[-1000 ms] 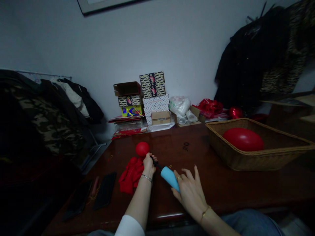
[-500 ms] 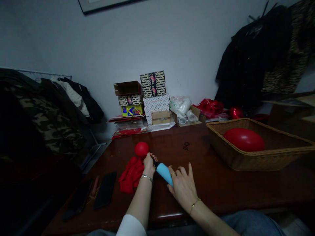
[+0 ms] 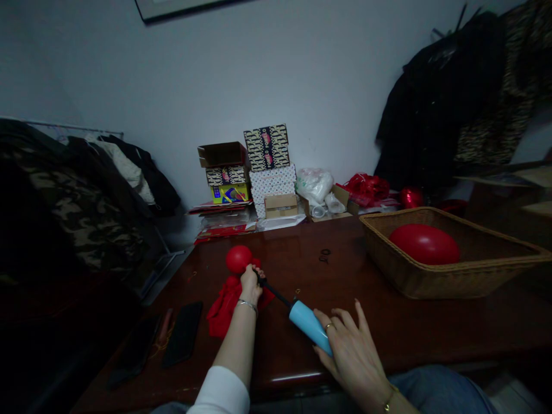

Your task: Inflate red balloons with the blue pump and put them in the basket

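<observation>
My left hand [image 3: 250, 282] is closed around the neck of a small red balloon [image 3: 238, 258] and the black nozzle of a hand pump. The pump's light blue barrel [image 3: 309, 326] lies under my right hand [image 3: 354, 356], which grips it with the fingers partly spread. A thin black rod [image 3: 276, 296] shows between nozzle and barrel. A heap of uninflated red balloons [image 3: 224, 307] lies on the dark wooden table [image 3: 328, 282] just under my left hand.
A wicker basket [image 3: 435, 282] at the right holds a large inflated red balloon [image 3: 424, 244]. Stacked boxes [image 3: 267, 172], plastic bags and red items line the wall. Two dark phones [image 3: 183, 333] lie at the left. Clothes hang left and right.
My right hand pulled the blue barrel back toward me, exposing the black rod, after pushing it in half a second ago. My left hand and the balloon shifted slightly left.
</observation>
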